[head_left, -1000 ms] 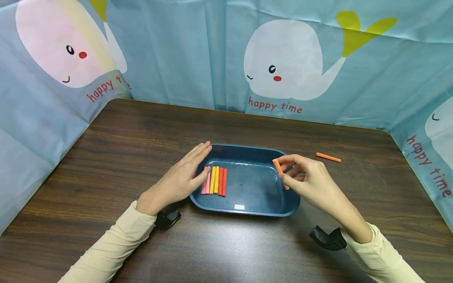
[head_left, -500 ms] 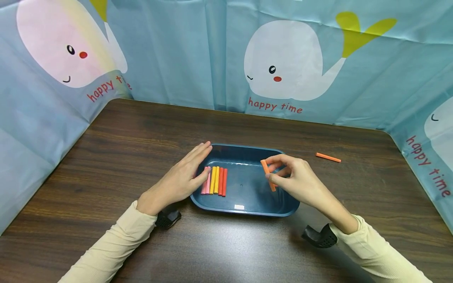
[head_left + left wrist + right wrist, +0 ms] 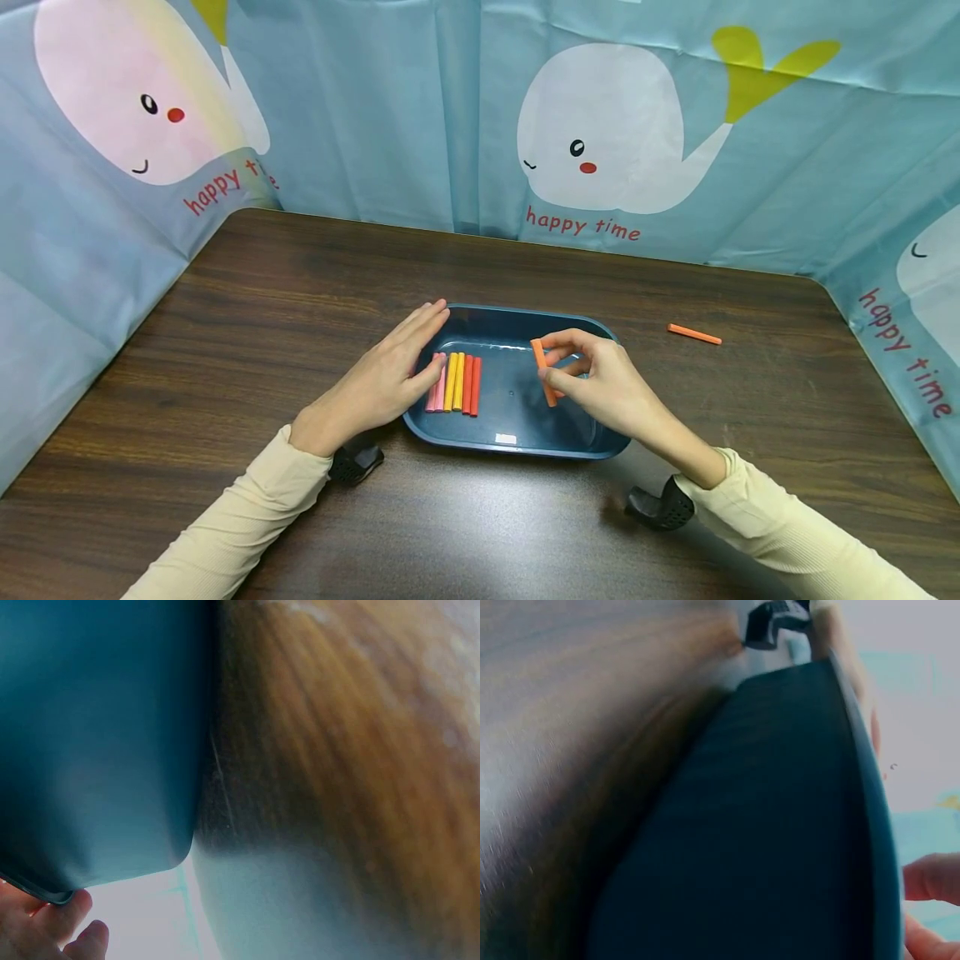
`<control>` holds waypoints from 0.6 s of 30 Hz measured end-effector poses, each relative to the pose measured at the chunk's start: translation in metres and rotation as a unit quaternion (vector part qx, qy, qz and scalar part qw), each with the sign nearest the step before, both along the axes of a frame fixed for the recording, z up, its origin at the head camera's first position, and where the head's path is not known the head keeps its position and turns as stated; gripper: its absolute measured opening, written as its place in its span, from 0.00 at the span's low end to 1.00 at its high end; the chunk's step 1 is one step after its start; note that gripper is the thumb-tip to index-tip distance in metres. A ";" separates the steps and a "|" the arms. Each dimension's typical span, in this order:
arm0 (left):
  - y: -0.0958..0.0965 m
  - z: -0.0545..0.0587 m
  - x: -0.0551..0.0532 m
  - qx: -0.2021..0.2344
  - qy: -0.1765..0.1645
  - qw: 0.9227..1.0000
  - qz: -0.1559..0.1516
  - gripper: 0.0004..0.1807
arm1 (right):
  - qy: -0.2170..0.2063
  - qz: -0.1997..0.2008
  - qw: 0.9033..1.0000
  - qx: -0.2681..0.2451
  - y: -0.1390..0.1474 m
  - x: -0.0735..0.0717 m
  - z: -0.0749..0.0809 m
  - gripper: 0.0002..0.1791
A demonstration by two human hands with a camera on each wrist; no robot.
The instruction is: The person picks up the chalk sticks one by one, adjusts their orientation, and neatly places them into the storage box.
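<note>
A dark blue tray [image 3: 517, 454] stands on the table. Side by side in its left part lie two pink sticks [image 3: 436, 392], two yellow sticks [image 3: 454, 383] and two red sticks [image 3: 472, 387], all like chalk or crayons. My left hand [image 3: 378, 379] rests on the tray's left edge with straight fingers, its thumb over the pink sticks. In the left wrist view, fingertips [image 3: 75, 907] touch the tray's rim. My right hand [image 3: 603, 379] pinches an orange stick [image 3: 543, 372] between thumb and fingers over the middle-right of the tray, slightly tilted.
Another orange stick [image 3: 694, 334] lies on the dark wooden table [image 3: 315, 275], right of and behind the tray. A light blue curtain with printed whales [image 3: 600, 125] surrounds the table's back and sides. A black wrist mount [image 3: 660, 507] hangs under the right forearm.
My right hand has moved left over the tray, carrying the orange stick from near the right rim towards the red sticks. The left hand has stayed in place.
</note>
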State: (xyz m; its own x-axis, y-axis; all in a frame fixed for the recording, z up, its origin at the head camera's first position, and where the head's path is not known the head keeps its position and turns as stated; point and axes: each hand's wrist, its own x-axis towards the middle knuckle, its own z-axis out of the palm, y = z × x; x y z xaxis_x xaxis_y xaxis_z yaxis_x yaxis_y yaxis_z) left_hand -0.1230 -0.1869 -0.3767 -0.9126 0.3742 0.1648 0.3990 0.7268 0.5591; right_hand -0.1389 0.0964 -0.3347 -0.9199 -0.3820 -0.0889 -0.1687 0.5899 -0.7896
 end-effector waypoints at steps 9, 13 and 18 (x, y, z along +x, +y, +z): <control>-0.001 0.000 0.000 -0.002 0.000 1.000 -0.003 0.36 | -0.016 -0.008 1.000 -0.007 -0.013 -0.001 -0.008 0.20; -0.001 0.000 0.000 -0.001 0.001 1.000 -0.003 0.36 | -0.031 -0.008 0.999 -0.015 -0.018 -0.003 -0.012 0.20; -0.001 0.000 0.000 0.000 0.001 1.000 -0.001 0.36 | -0.053 -0.003 0.998 -0.019 -0.024 -0.005 -0.016 0.21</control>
State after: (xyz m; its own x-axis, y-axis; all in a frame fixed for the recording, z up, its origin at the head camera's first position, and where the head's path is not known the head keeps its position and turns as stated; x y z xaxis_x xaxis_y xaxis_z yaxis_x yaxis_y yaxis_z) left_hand -0.1227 -0.1875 -0.3769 -0.9117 0.3760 0.1656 0.4010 0.7264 0.5581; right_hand -0.1435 0.0728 -0.3504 -0.9085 -0.3810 -0.1715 -0.0795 0.5606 -0.8243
